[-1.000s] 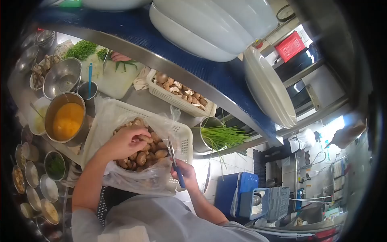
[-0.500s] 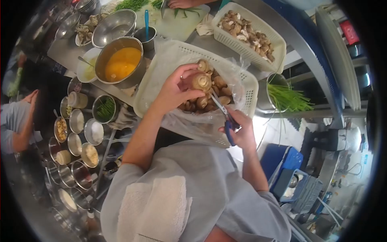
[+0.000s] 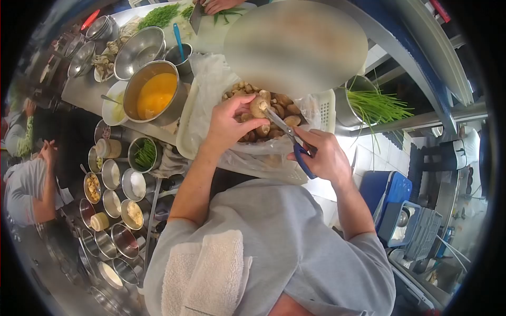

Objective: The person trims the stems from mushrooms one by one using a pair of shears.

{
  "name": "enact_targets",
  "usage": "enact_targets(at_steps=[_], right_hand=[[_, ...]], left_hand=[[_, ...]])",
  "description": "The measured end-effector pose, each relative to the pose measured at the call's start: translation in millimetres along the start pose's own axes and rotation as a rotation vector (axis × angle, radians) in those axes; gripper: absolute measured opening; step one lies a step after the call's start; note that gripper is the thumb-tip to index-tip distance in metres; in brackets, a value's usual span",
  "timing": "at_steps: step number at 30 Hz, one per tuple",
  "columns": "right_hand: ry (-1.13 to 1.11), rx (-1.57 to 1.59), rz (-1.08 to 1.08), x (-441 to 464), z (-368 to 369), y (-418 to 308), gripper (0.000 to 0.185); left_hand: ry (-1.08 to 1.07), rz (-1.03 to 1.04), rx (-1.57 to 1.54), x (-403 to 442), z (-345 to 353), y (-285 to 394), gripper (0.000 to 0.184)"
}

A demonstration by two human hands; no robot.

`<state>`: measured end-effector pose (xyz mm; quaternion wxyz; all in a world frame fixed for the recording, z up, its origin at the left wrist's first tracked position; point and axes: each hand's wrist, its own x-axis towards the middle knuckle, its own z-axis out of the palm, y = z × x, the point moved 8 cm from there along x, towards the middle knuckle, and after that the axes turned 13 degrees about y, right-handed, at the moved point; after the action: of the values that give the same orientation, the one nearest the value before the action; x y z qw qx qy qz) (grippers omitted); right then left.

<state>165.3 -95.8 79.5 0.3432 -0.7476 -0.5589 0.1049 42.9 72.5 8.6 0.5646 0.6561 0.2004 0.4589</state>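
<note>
My left hand [image 3: 235, 118] pinches a brown mushroom [image 3: 258, 107] between thumb and fingers, its pale stem facing right. My right hand [image 3: 322, 152] grips blue-handled scissors [image 3: 287, 128]. Their blade tips reach the stem of the held mushroom; whether they are touching it I cannot tell for sure. Beneath both hands is a white plastic basket [image 3: 185, 118] lined with a clear plastic bag [image 3: 211, 71]. More brown mushrooms [image 3: 287, 108] lie in the bag, partly covered by my left hand.
Left of the basket stands a metal pot of orange liquid [image 3: 158, 94], beside an empty metal bowl [image 3: 138, 50]. Several small ingredient containers [image 3: 133, 185] fill the lower left. Green stalks [image 3: 377, 105] stand in a pot at right. Another person's hand [image 3: 219, 5] holds a knife [image 3: 195, 18]. A blurred oval hides the upper middle.
The view has shifted. My left hand has turned the mushroom so its stem points right, and the scissors have come up to the stem, blades apart.
</note>
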Motion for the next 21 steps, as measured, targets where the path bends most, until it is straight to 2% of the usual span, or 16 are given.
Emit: enact_targets(at_steps=[10,13,15,17,18,19,21], right_hand=[[-0.07,-0.04,0.015,10,11,-6,0.041],[-0.071,0.042,0.022,8,21,8,0.038],[-0.045,0.106,0.017,3,34,28,0.038],[-0.044,0.075,-0.013,-4,39,41,0.044],[-0.102,0.066,0.069,-4,42,45,0.046],[-0.016,0.107,0.065,-5,40,40,0.049],[-0.08,0.027,0.132,-2,39,32,0.052]], left_hand=[[-0.014,-0.024,0.008,1,-3,-4,0.051],[0.047,-0.048,0.07,-1,-11,-13,0.053],[0.022,-0.126,0.239,-4,-16,-25,0.055],[0.02,-0.105,0.236,-7,-12,-17,0.054],[0.005,-0.137,0.239,-7,-9,-17,0.054],[0.008,-0.113,0.208,-5,-1,-10,0.054],[-0.005,-0.106,0.203,-7,-4,-4,0.054]])
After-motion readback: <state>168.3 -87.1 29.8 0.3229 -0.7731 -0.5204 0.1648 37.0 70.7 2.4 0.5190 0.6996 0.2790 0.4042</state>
